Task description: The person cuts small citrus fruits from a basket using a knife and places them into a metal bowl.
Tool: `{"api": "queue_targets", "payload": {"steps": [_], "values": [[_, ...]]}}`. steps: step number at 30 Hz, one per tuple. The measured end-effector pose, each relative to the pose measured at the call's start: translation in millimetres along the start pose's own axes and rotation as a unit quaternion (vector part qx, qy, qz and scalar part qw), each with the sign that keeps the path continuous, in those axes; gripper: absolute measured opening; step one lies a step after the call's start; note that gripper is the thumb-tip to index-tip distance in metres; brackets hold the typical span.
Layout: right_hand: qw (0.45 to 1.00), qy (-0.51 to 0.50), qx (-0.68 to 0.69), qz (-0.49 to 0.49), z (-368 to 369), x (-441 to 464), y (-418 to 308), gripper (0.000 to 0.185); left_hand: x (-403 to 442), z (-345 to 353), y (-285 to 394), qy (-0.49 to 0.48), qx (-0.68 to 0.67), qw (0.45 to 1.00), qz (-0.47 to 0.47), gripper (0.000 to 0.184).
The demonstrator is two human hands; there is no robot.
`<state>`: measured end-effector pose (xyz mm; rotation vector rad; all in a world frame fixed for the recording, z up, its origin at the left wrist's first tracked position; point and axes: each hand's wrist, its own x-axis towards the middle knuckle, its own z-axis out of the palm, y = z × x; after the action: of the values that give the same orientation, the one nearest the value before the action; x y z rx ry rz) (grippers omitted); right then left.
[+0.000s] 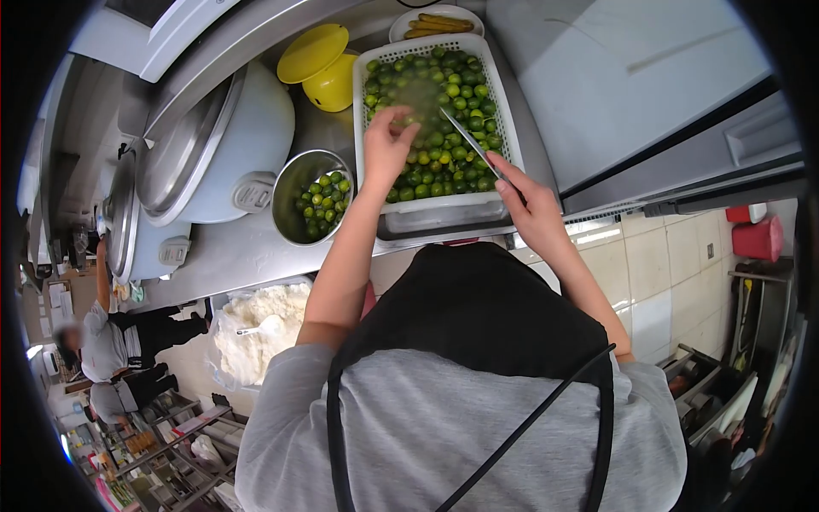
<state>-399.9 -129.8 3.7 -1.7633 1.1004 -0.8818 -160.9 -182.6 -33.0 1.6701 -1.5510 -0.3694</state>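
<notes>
A white perforated basket (pixel 505 102) full of small green limes (pixel 439 175) stands on the steel counter. My right hand (pixel 527 198) holds a knife (pixel 469 138) by its handle at the basket's right side, its blade slanting up and left over the limes. Over the basket's left part is my left hand (pixel 392 147), fingers bent and thumb toward them; whether something small is between them cannot be made out. Left of the basket, a steel bowl (pixel 286 198) holds more limes (pixel 324 203), some apparently cut.
Large rice cookers (pixel 264 111) stand at the left, with a yellow lidded container (pixel 331 81) behind the bowl. A plate (pixel 397 31) of brown sticks lies behind the basket. White grains (pixel 273 320) fill a lined container below the counter. Two people (pixel 107 350) are at far left.
</notes>
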Motion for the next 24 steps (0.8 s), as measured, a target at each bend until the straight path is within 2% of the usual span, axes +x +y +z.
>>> {"api": "queue_targets", "payload": {"steps": [1,2,3,4,6,8,10,12,16,18,20,23,24], "values": [[1.000,0.001,0.001,0.002,2,-1,1,0.035,-7,-4,7,-0.020,-0.180,0.981,-0.069,0.026],[0.999,0.014,0.010,-0.030,6,-3,4,0.035,-14,-9,13,-0.039,-0.353,0.925,-0.137,0.026],[0.997,0.027,0.018,-0.063,8,-4,5,0.034,-20,-17,17,-0.091,-0.348,0.918,-0.166,0.029],[0.998,0.028,0.017,-0.062,9,-5,3,0.034,-25,-20,23,-0.093,-0.348,0.918,-0.167,0.029],[0.999,-0.026,0.041,0.001,10,-9,-4,0.034,-34,-23,33,-0.080,-0.470,0.859,-0.186,0.032],[0.997,-0.057,0.052,0.016,10,-10,-7,0.034,-38,-22,34,-0.070,-0.474,0.858,-0.184,0.031],[0.994,-0.089,0.063,0.031,13,-13,-8,0.034,-42,-22,34,-0.019,-0.493,0.854,-0.165,0.026],[0.997,-0.066,0.037,-0.010,16,-14,-6,0.033,-41,-21,30,-0.010,-0.490,0.856,-0.165,0.028],[0.996,-0.084,0.027,0.023,15,-12,-8,0.033,-46,-16,27,-0.003,-0.462,0.875,-0.148,0.026],[0.998,-0.026,0.015,-0.058,21,-7,-5,0.033,-53,-12,34,-0.021,-0.449,0.883,-0.133,0.025],[0.998,-0.030,0.012,-0.046,23,1,-4,0.033,-58,-8,40,-0.041,-0.437,0.891,-0.117,0.025],[0.999,-0.042,0.015,-0.021,21,4,-7,0.033,-58,-7,39,-0.057,-0.464,0.871,-0.148,0.018],[0.998,-0.051,0.019,-0.005,20,4,-8,0.033,-57,-8,33,-0.074,-0.529,0.827,-0.175,0.017]]}}
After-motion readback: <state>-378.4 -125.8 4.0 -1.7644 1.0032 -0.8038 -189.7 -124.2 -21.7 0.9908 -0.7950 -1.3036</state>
